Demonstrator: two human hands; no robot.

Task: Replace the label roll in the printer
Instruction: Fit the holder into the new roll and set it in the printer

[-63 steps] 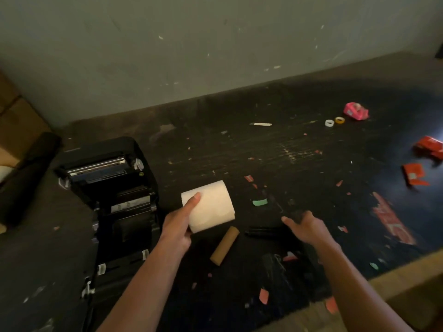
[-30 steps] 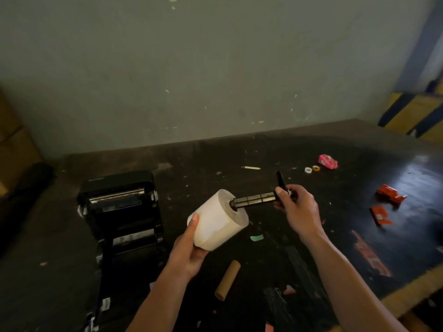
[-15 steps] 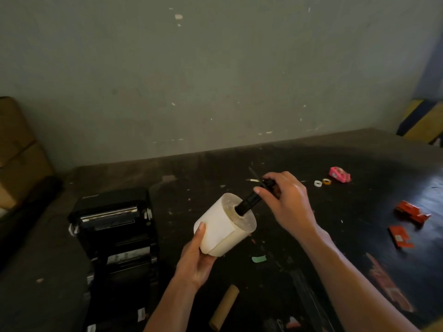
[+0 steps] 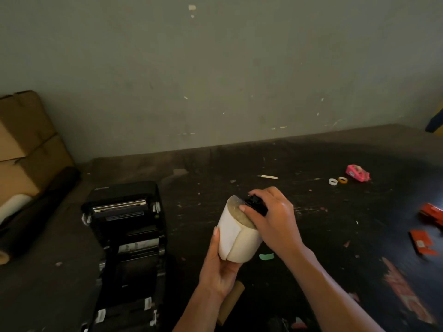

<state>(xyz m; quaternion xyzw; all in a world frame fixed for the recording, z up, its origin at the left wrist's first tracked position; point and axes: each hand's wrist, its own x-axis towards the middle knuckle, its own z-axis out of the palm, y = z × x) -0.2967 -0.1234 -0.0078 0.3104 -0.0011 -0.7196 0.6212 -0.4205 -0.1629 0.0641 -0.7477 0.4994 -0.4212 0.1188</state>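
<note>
A white label roll (image 4: pixel 236 238) is held tilted above the dark table, cupped from below by my left hand (image 4: pixel 219 269). My right hand (image 4: pixel 273 216) presses on the roll's upper end, gripping the black spindle (image 4: pixel 256 205); only the spindle's end cap shows, the rest is inside the roll's core. The black label printer (image 4: pixel 124 226) stands open to the left of the roll, its lid tipped back and its bay dark. An empty brown cardboard core (image 4: pixel 231 305) lies on the table under my left forearm.
Cardboard boxes (image 4: pixel 26 140) and a dark rolled sheet (image 4: pixel 36 212) sit at far left. A pink tape dispenser (image 4: pixel 357 173), two small tape rings (image 4: pixel 338 180) and red scraps (image 4: pixel 429 226) lie at the right. Paper bits litter the table (image 4: pixel 215 168), which meets a grey wall.
My right hand picked up the black spindle from the table and pushed it down into the roll's core until only its cap shows. My left hand lifted and tilted the roll.
</note>
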